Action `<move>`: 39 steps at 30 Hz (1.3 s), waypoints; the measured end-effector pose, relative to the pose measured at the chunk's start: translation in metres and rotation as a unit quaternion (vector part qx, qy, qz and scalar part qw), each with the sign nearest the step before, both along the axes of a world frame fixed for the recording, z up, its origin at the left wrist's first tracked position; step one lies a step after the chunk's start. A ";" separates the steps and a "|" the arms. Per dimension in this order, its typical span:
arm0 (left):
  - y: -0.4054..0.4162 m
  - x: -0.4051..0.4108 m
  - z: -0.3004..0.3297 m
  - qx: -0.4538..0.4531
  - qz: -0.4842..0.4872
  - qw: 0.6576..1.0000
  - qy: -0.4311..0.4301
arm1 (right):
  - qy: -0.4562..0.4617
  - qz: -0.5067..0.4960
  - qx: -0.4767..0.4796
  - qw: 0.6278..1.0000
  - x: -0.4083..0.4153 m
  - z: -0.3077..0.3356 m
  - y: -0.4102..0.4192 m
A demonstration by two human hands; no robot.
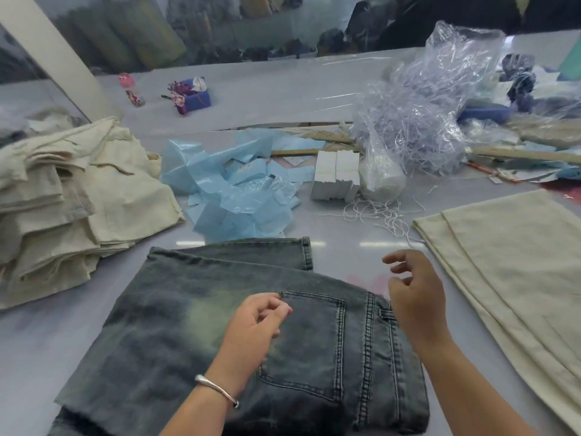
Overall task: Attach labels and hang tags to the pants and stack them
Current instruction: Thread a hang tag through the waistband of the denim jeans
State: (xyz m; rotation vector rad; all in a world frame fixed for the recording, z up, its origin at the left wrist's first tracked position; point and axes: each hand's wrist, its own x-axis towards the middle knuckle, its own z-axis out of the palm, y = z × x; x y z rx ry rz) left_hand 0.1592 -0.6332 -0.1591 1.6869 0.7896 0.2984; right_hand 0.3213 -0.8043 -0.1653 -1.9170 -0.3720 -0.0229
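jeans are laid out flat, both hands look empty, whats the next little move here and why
Probably the right hand should reach forward to the stack of white tags and take one. The folded jeans lie back pocket up with no tag on them that I can see. Both hands hover over them with loose fingers, the left hand near the pocket corner, and neither seems to hold anything.
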 end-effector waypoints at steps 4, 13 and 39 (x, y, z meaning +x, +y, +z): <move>0.046 0.005 -0.006 -0.002 0.052 0.998 0.019 | 0.014 0.062 -0.036 0.997 0.003 -0.005 0.041; 0.212 0.094 -0.004 0.304 -0.032 0.951 0.053 | -0.006 0.156 -0.169 0.973 0.052 -0.015 0.202; 0.431 0.139 -0.037 0.448 -0.044 0.876 0.172 | -0.012 0.054 -0.345 0.937 0.233 -0.079 0.424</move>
